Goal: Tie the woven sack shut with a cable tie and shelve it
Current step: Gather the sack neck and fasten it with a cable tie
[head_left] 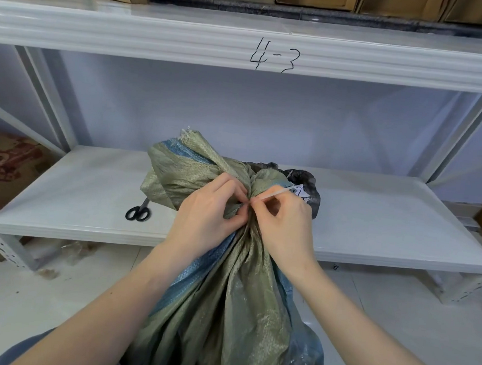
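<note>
A green woven sack [229, 309] with blue stripes stands on the floor between my knees, its mouth gathered into a neck that flops onto the low shelf. My left hand [210, 209] pinches the gathered neck from the left. My right hand [283, 219] grips the neck from the right and holds a thin white cable tie [276, 192] whose free end points up and right. Where the tie wraps the neck is hidden by my fingers.
The white metal shelf [378, 226] lies right behind the sack. Black scissors [138, 211] rest on it at the left, and a dark plastic bag [308, 183] sits behind the sack's neck. A beam above is marked 4-3 [275, 56]. Cardboard boxes [3, 166] stand at left and above.
</note>
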Demonstrator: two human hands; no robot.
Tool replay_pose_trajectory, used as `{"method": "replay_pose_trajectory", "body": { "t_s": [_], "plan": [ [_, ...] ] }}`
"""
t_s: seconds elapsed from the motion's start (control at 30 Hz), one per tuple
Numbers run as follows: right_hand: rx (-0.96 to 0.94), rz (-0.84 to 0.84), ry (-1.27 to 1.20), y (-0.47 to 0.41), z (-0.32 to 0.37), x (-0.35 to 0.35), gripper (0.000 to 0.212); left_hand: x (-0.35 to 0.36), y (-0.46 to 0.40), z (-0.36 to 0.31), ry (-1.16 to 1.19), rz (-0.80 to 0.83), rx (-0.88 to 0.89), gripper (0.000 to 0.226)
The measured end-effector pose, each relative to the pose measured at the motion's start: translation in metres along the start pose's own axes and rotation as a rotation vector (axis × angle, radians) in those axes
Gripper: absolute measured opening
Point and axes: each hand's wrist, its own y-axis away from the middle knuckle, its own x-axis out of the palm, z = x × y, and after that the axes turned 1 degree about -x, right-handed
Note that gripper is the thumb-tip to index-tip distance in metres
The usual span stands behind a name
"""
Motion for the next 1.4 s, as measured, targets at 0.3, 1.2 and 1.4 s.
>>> {"method": "replay_pose_trajectory", "body": {
  "t_s": [0.3, 1.2, 1.4],
  "plan": [
    [0.021, 0.008, -0.023, -0.002, -0.002, -0.002, 0.013, 0.001, 0.001, 0.002, 0.007, -0.003, -0.013, 0.011],
    [0.054, 0.027, -0.075, -0.005, -0.014, -0.002, 0.009, -0.001, 0.004, 0.010, 0.007, 0.101, -0.049, 0.006],
    [0.076, 0.057, -0.103, -0.007, -0.015, -0.004, 0.007, 0.004, 0.003, 0.018, -0.050, 0.169, 0.013, 0.016]
  ]
}}
